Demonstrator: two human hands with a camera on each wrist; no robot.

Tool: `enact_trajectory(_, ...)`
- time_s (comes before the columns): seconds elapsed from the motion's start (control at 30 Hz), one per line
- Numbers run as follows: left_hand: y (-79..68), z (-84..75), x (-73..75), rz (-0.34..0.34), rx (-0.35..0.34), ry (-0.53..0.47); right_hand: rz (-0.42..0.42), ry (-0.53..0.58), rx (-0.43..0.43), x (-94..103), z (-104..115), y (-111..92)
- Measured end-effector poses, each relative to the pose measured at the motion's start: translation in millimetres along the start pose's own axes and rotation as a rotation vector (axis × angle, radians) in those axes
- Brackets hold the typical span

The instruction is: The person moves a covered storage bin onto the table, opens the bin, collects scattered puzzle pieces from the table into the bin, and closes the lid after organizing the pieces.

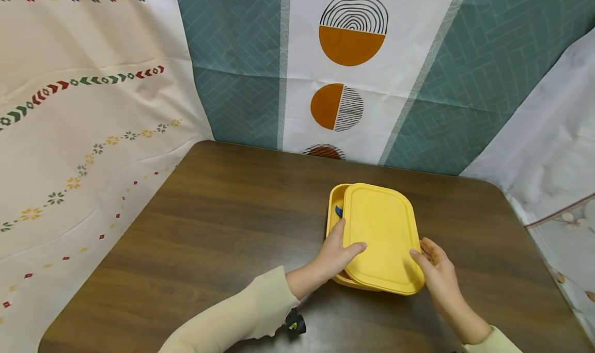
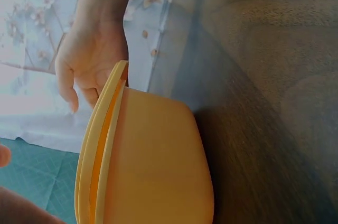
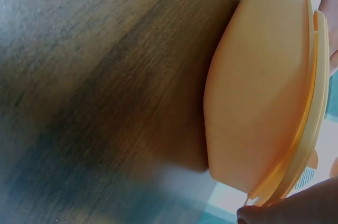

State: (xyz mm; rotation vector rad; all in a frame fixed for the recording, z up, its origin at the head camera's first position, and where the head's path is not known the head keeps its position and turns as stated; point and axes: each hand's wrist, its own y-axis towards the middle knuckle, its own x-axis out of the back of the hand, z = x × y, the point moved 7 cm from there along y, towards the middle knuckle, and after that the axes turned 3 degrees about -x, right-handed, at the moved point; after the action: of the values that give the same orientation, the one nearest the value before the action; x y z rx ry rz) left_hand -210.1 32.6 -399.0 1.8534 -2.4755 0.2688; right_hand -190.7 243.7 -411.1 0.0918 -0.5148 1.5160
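Observation:
A yellow lid (image 1: 378, 234) lies slightly askew over a yellow rectangular container (image 2: 153, 155). Its left side leaves a strip of the container's inside uncovered, where a small blue piece (image 1: 339, 211) shows. My left hand (image 1: 332, 257) rests at the lid's left edge, thumb stretched across the top and index finger straight along the rim; its other fingers are hidden. At the lid's right edge, my right hand (image 1: 439, 275) pinches it, thumb over the top and fingers at the outer side. Between lid and container rim, the right wrist view shows a narrow gap.
The container stands on a brown wooden table (image 1: 223, 229). A teal and white patterned cloth (image 1: 241, 84) hangs behind the table, and an embroidered cream cloth (image 1: 93, 151) drapes at the left. Pale cloth (image 1: 558, 136) hangs on the right. A small black device (image 1: 295, 322) sits at my left wrist.

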Motion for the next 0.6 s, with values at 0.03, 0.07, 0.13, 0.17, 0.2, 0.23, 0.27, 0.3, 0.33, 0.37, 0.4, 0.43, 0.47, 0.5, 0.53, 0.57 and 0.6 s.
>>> enact_trajectory(0.03,-0.3,1.0,1.0,-0.006,0.003,-0.004,0.003,-0.009,0.004,-0.9,0.8,-0.3)
enact_trajectory(0.07,-0.7,1.7,1.8,-0.009,0.004,-0.010,0.009,-0.014,0.010,-1.9,1.4,-0.4)
enact_trajectory(0.13,-1.7,2.9,3.3,-0.015,0.007,-0.006,0.013,-0.018,0.021,-3.3,3.2,-1.0)
enact_trajectory(0.17,-2.0,3.3,4.0,-0.018,0.007,0.000,0.012,-0.018,0.025,-3.7,3.8,-1.2)
enact_trajectory(0.2,-2.3,3.9,4.8,-0.023,0.004,0.005,0.012,-0.019,0.032,-4.0,4.3,-1.2)
enact_trajectory(0.23,-2.7,3.9,5.5,-0.026,0.003,0.009,0.015,-0.017,0.038,-4.5,4.7,-1.2)
enact_trajectory(0.27,-3.1,3.7,6.3,-0.028,-0.002,0.011,0.015,-0.015,0.043,-4.7,4.8,-0.8)
enact_trajectory(0.3,-3.5,3.8,7.3,-0.030,-0.004,0.014,0.014,-0.013,0.046,-4.9,4.7,-0.5)
enact_trajectory(0.33,-3.6,3.8,8.2,-0.032,-0.012,0.018,0.013,-0.009,0.048,-5.1,4.8,-0.3)
enact_trajectory(0.37,-3.8,3.4,9.0,-0.031,-0.021,0.020,0.012,-0.006,0.052,-5.3,5.0,-0.2)
enact_trajectory(0.4,-4.1,3.1,10.0,-0.030,-0.028,0.021,0.012,-0.010,0.056,-5.5,5.3,-0.1)
enact_trajectory(0.43,-4.4,2.9,10.9,-0.028,-0.031,0.022,0.014,-0.015,0.061,-5.7,5.6,0.0)
enact_trajectory(0.47,-4.5,3.3,12.0,-0.027,-0.035,0.024,0.014,-0.022,0.068,-5.9,5.9,0.0)
enact_trajectory(0.5,-4.6,3.8,12.9,-0.025,-0.039,0.027,0.014,-0.035,0.075,-6.0,6.4,-0.1)
enact_trajectory(0.53,-4.6,3.9,13.7,-0.024,-0.044,0.033,0.016,-0.047,0.086,-6.2,6.6,0.0)
enact_trajectory(0.57,-4.4,4.4,14.3,-0.021,-0.047,0.035,0.015,-0.058,0.099,-6.3,6.9,0.0)
enact_trajectory(0.6,-4.1,5.0,14.8,-0.019,-0.050,0.037,0.016,-0.068,0.109,-6.4,7.1,0.2)
